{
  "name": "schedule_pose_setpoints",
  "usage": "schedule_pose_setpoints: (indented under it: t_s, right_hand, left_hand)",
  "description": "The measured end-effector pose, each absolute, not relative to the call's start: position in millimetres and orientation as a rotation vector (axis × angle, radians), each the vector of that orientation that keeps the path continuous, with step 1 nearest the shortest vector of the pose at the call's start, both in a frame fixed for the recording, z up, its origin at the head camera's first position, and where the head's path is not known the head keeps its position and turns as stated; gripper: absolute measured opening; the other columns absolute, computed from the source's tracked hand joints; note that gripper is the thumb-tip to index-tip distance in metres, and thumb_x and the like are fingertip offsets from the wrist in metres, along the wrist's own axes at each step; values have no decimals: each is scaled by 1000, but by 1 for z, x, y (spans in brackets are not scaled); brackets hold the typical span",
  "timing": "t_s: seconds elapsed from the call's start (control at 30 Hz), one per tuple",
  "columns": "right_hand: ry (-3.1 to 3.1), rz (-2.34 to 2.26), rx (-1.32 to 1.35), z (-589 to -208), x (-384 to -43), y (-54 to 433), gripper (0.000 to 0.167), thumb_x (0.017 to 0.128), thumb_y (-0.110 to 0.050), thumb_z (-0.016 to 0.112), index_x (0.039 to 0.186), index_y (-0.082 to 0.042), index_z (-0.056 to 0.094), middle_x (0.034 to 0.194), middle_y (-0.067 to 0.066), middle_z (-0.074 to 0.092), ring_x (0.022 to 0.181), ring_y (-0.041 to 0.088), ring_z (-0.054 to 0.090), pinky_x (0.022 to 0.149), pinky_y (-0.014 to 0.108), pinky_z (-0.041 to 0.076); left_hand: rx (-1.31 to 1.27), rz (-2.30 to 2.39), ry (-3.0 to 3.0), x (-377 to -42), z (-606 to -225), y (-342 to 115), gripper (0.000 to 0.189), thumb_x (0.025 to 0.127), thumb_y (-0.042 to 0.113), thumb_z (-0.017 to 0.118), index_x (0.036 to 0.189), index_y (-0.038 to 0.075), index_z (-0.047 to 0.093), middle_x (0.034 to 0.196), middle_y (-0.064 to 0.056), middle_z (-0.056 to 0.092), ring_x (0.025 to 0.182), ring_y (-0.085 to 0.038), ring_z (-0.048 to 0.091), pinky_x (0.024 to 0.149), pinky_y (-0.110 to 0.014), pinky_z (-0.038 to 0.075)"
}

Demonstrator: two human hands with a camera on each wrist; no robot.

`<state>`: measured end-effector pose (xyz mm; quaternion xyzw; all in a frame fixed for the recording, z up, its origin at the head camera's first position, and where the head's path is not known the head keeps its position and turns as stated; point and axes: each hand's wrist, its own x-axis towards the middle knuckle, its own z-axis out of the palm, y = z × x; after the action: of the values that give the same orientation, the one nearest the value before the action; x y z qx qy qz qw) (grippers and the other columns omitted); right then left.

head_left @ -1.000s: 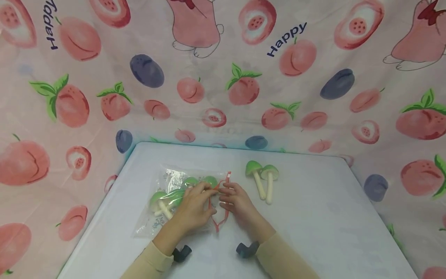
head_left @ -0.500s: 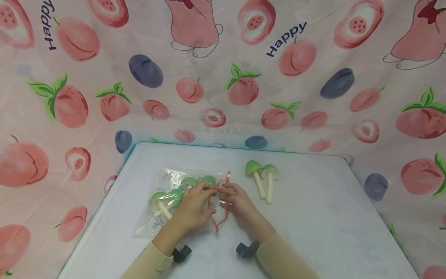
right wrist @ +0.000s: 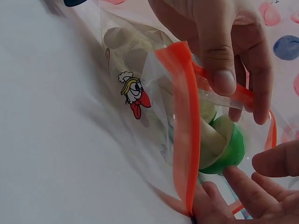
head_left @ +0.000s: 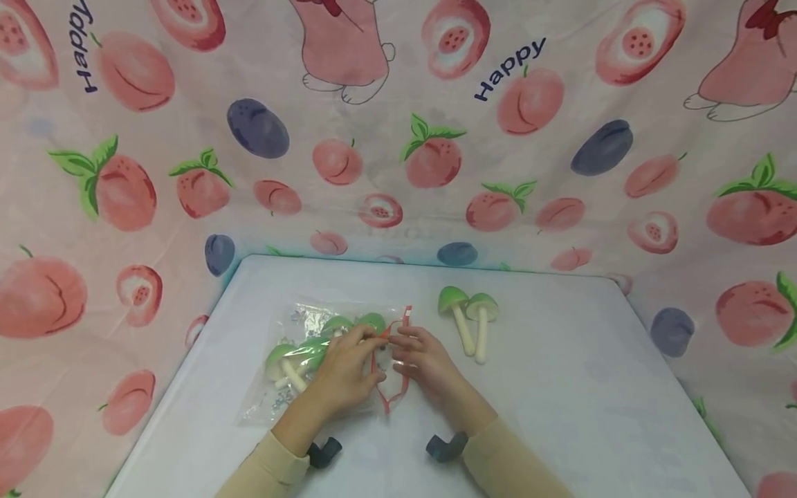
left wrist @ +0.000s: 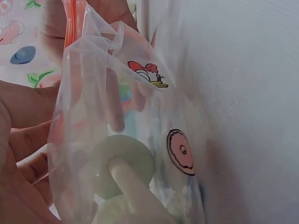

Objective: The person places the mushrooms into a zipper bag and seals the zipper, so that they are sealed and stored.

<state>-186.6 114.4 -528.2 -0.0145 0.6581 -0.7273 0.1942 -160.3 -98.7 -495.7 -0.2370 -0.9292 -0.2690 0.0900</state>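
A person's left hand (head_left: 347, 370) pinches the red strip (right wrist: 186, 140) of a clear bag (head_left: 258, 407) lying on a white worktop (head_left: 579, 394), the right hand (head_left: 428, 363) loosely spread at the bag's mouth. Green-capped mushrooms (head_left: 281, 356) show inside the bag (a cartoon duck (right wrist: 134, 92) with a red bow decorates its plastic), and two loose mushrooms (head_left: 453, 300) lie to its right. Beyond the bag, a fruit-print backdrop (head_left: 535, 159) reads "Happy" in dark letters.
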Motion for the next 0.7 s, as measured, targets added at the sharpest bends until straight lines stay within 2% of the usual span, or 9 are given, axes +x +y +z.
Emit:
schedule_pose_setpoints:
  t_s: [0.1, 0.3, 0.53, 0.7]
  right_hand:
    - [1890, -2031, -20, -529, -186, 119, 54, 105, -7, 61, 156, -4, 45, 155, 20, 61, 133, 38, 66, 105, 43, 61]
    - [1946, -2071, 16, -528, -185, 133, 52, 103, -7, 65, 153, -6, 48, 151, 23, 63, 126, 39, 69, 99, 44, 63]
    - [2187, -1966, 63, -516, -184, 151, 61, 97, -10, 75, 153, -5, 50, 143, 20, 70, 112, 36, 78, 88, 41, 66]
    - [2273, -1910, 107, -503, -183, 165, 63, 98, -10, 76, 155, -8, 49, 146, 20, 68, 116, 34, 77, 89, 42, 66]
  left_hand:
    - [-709, -815, -2756, -160, -496, -99, 60, 81, 22, 95, 137, 15, 73, 135, 0, 63, 129, -26, 63, 123, -71, 34]
    - [-725, -828, -2736, -161, -497, -99, 60, 80, 21, 95, 136, 14, 73, 134, -1, 64, 128, -27, 63, 122, -68, 35]
    - [-728, -848, -2731, -162, -498, -100, 60, 80, 19, 95, 135, 12, 73, 133, -1, 63, 125, -25, 63, 113, -55, 43]
    - [-715, -853, -2751, -161, -497, -99, 60, 80, 19, 95, 136, 12, 73, 135, -1, 63, 127, -25, 63, 108, -49, 45]
